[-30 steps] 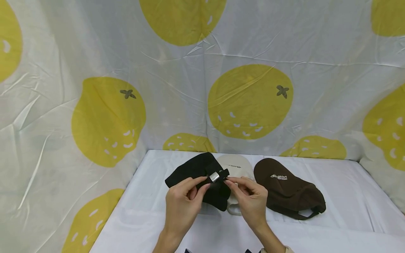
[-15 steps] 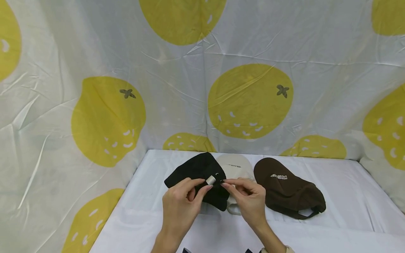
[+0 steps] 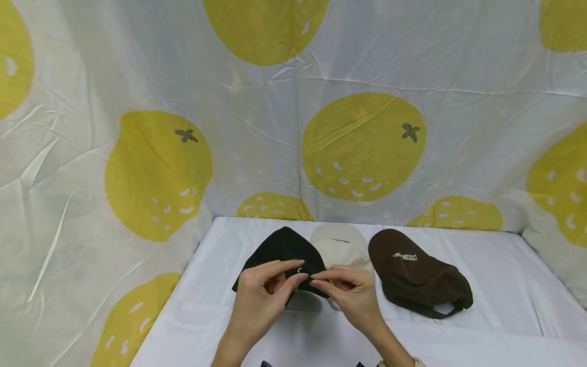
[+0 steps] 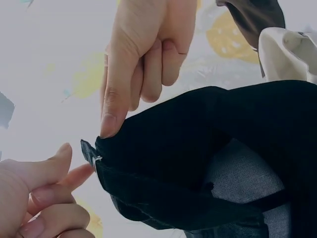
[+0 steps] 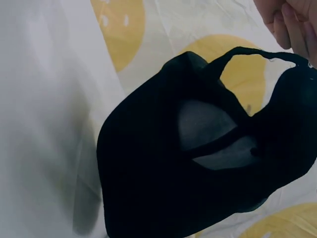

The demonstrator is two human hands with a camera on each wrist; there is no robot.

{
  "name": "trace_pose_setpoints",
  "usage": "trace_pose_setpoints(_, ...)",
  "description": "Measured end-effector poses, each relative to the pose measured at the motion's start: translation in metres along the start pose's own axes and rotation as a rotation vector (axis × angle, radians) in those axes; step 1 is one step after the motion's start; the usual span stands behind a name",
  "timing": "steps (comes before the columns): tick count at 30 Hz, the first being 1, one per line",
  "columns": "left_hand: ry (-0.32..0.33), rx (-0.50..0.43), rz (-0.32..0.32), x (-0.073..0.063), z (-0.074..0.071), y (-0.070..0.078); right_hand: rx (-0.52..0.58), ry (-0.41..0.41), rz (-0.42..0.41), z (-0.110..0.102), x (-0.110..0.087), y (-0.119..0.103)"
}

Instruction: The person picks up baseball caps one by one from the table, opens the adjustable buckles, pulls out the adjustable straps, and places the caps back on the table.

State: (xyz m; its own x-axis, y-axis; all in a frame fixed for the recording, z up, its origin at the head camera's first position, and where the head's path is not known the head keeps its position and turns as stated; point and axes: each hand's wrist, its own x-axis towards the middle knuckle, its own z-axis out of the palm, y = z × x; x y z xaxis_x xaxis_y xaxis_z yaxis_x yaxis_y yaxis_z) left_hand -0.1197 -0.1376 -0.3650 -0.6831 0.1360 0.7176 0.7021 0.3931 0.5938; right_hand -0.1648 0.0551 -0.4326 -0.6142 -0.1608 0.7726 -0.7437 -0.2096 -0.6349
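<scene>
A black cap (image 3: 282, 247) is in front of me, its crown peaked and tilted. In the left wrist view its strap end (image 4: 88, 150) sticks out beside a small metal clasp (image 4: 97, 159). My right hand (image 3: 355, 290) pinches the cap's back strap, index fingertip right at it and thumb hidden in the left wrist view. My left hand (image 3: 257, 293) is close by. Its index fingertip (image 4: 88, 171) meets the clasp, while the thumb stands apart from the strap. The right wrist view shows the strap (image 5: 242, 51) arching over the cap's opening.
Behind the right hand lies a cream cap (image 3: 339, 244). To its right a brown cap (image 3: 419, 275) with light lettering rests on the white-covered table (image 3: 500, 295). A lemon-print cloth (image 3: 257, 127) hangs at the back and left.
Both hands have moved a little down and left, and the black cap has tilted with them. The silver buckle is now hidden in the head view. The left thumb and index finger have parted.
</scene>
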Motion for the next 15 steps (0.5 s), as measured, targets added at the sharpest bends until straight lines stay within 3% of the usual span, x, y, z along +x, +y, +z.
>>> trace_pose_setpoints(8,-0.114,-0.135,-0.202,-0.0003,-0.0047,-0.0027,0.036,-0.047,-0.015,-0.0003,0.0,0.0021)
trace_pose_setpoints(15,-0.149,-0.215,-0.298,-0.0002,-0.0074,-0.0042,0.072,-0.069,0.006,0.0007,0.0006,0.0004)
